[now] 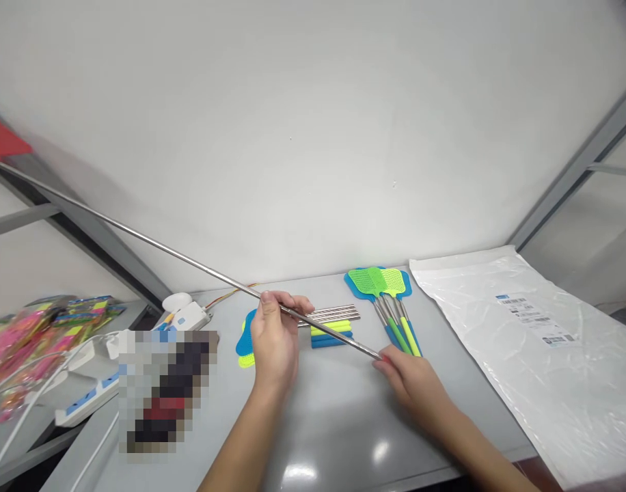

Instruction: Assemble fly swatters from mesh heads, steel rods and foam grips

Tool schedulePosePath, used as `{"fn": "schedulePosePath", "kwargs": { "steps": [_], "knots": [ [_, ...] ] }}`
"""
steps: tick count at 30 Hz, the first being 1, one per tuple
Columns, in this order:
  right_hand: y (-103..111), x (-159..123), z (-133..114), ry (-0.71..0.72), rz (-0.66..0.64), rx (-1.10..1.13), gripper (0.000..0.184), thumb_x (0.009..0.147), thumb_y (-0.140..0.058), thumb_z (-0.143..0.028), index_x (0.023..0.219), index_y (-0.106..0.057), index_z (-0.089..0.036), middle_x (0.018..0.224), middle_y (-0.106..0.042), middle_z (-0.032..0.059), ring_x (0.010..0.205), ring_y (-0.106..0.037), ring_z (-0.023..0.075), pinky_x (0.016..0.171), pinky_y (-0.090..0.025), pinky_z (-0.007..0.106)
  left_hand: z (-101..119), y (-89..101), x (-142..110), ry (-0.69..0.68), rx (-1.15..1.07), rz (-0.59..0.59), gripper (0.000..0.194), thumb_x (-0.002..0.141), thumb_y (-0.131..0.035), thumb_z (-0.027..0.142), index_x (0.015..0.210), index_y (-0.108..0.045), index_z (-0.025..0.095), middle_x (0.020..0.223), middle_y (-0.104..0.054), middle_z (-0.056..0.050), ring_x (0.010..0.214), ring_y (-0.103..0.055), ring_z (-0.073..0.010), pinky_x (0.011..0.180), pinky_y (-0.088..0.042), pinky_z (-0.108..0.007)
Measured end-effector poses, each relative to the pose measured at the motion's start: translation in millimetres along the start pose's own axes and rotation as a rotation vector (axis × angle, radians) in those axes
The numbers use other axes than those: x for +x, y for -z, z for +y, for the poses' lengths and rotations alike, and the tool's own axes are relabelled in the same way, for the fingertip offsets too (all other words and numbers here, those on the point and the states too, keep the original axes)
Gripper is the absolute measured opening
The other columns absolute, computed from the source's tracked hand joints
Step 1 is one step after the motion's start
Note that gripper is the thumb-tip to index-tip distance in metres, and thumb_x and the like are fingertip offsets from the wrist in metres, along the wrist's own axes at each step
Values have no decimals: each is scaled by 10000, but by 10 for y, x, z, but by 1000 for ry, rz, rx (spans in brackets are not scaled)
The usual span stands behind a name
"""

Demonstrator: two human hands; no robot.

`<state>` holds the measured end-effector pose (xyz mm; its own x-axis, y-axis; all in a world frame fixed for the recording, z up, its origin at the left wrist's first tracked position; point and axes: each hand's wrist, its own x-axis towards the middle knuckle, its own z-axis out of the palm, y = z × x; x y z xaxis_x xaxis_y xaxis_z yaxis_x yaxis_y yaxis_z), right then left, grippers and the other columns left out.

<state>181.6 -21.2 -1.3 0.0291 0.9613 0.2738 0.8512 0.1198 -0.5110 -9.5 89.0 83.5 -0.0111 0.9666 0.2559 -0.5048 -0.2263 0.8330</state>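
A long, extended telescopic fly swatter (154, 242) runs slantwise across the view, with a thin metal rod and a red head (5, 140) cut off by the left edge. My left hand (277, 335) is closed around the middle of the rod, thumb on top. At the rod's lower end, my right hand (408, 376) grips the swatter and hides most of its handle. Behind the hands lie several metal rods (338, 312) with yellow and blue handles (331, 338). Their blue and yellow heads (246, 335) show left of my left hand.
Several green, yellow and blue fly swatters (377, 283) lie fanned against the wall. A large white plastic package (528, 328) with a label covers the right side. On the left are a power strip (87, 400), cables, a pixelated dark object (172, 389) and colourful bagged goods (46, 335).
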Motion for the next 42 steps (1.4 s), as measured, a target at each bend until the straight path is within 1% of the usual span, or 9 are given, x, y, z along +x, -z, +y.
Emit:
{"fn": "schedulePosePath", "kwargs": {
  "steps": [6,12,15,18,21,24,27,35,42],
  "knots": [
    [-70,-53,-76,-35,3,46,273,970,-356,-347,771,-496,-222,621,-574,-18,557,-535,143,543,-336,238,-87,114,-74,84,39,-63,373,933,-422,503,768,-517,182,832,-708,-80,805,-646,-193,798,-478,-361],
    [-234,40,-385,-67,28,216,252,967,-335,-335,795,-480,-221,646,-583,-4,566,-547,150,538,-349,243,-377,33,-481,306,180,-407,388,955,-384,463,874,-631,174,1074,-688,-128,1012,-616,-241,943,-432,-415],
    [-274,95,-446,-75,26,243,260,971,-330,-340,785,-469,-222,653,-574,-7,577,-537,146,549,-351,239,-374,96,-511,290,288,-449,333,938,-447,436,996,-664,190,1167,-646,-114,1031,-593,-240,944,-430,-391],
    [-278,91,-436,-76,-2,174,272,972,-345,-355,781,-484,-219,657,-577,-10,585,-536,142,563,-338,237,-261,213,-345,183,300,-387,339,936,-449,436,1036,-667,197,1102,-656,-104,989,-599,-230,937,-425,-377],
    [-287,38,-420,-73,-38,108,284,974,-347,-357,779,-499,-217,657,-589,-9,582,-541,142,563,-322,237,-137,331,-100,12,129,-156,392,966,-346,462,1044,-626,198,999,-660,-81,787,-621,-176,837,-460,-359],
    [-310,-17,-426,-60,-87,91,279,973,-365,-355,774,-503,-217,657,-604,-11,582,-552,142,558,-311,237,-38,441,103,-143,60,101,299,946,-440,405,882,-614,171,863,-639,-39,661,-587,-131,730,-475,-304],
    [-335,-56,-427,-26,-132,118,261,964,-398,-364,773,-504,-221,669,-624,-14,588,-572,143,554,-305,238,22,517,190,-217,54,208,281,932,-477,363,762,-574,161,752,-606,-16,634,-554,-120,720,-471,-295],
    [-310,-126,-310,-44,-159,194,266,966,-362,-363,764,-474,-232,596,-585,-25,510,-538,145,504,-269,246,-117,433,58,-104,85,167,323,909,-516,407,731,-610,154,725,-613,-31,710,-580,-147,737,-472,-297],
    [-324,-57,-393,-104,-150,297,307,975,-331,-402,746,-442,-232,587,-544,-28,527,-505,147,507,-287,244,-329,322,-197,129,158,-98,376,924,-468,459,903,-670,143,838,-704,-103,811,-652,-209,779,-485,-339]
  ]
}}
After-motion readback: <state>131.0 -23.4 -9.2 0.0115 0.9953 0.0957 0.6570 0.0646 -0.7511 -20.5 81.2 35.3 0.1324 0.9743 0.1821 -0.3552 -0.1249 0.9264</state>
